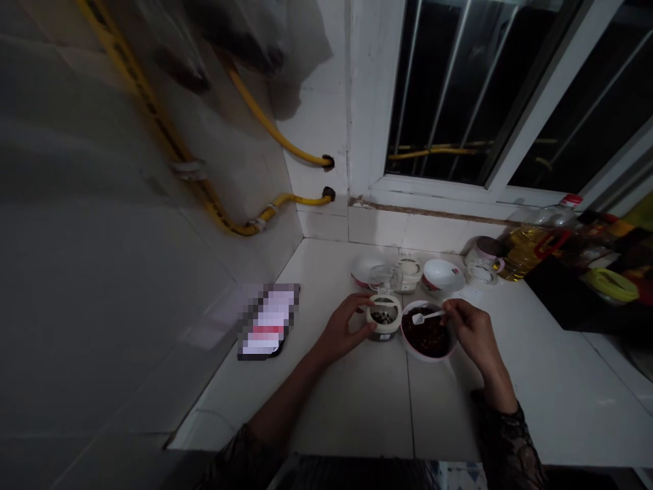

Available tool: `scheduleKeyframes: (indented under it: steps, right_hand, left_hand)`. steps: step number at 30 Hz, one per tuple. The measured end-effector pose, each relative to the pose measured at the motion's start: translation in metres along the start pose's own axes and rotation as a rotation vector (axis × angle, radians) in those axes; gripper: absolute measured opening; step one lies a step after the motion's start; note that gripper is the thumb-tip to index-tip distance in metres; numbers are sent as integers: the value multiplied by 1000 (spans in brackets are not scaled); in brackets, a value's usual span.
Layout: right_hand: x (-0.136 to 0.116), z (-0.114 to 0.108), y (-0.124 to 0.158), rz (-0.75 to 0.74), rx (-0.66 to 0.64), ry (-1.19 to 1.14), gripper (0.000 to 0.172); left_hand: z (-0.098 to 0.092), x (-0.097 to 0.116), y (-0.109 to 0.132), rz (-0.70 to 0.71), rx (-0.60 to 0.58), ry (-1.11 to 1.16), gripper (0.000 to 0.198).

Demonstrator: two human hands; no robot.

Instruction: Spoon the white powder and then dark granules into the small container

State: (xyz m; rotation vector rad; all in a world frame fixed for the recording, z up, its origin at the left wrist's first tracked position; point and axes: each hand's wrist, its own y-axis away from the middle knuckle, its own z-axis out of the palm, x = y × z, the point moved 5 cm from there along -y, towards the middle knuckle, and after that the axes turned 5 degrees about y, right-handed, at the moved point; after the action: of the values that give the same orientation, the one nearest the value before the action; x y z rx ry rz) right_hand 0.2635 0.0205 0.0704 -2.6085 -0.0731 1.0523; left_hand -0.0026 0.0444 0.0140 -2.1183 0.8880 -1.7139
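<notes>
My left hand (343, 331) is wrapped round the left side of a small jar (386, 332) with a white rim, its clear lid raised; dark and pale bits lie inside. Between its fingers and thumb my right hand (470, 329) pinches a small white spoon (427, 316). The spoon is over a white bowl (432, 356) with a pink edge, which holds a dark red-brown mixture. Jar and bowl stand side by side on the white tiled counter.
Behind are a bowl (443, 275), another small jar (409, 275) and a glass jar (483, 256). An oil bottle (524, 248) and a black box (558, 292) of condiments stand right. A phone (269, 321) lies left, near the wall.
</notes>
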Motion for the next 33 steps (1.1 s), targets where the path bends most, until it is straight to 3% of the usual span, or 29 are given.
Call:
scheduleKeyframes:
  steps: [5,10,14,25,33]
  right_hand:
    - [2,19,-1,66,-155,-34,35]
    - [13,20,-2,247,-177,-246,37]
    - [15,19,-2,298,-211,-308,38]
    - [19,6,-4,426,-177,-411,36]
    - [21,0,-6,383,-126,-451,35]
  left_hand:
    - [0,1,0,-2,-7,-4,30]
    - [0,1,0,2,4,-2,30]
    - [0,1,0,2,-1,-7,30]
    - [0,-1,1,-9,-4,-7,30]
    - [0,1,0,-15,-5,-9,31]
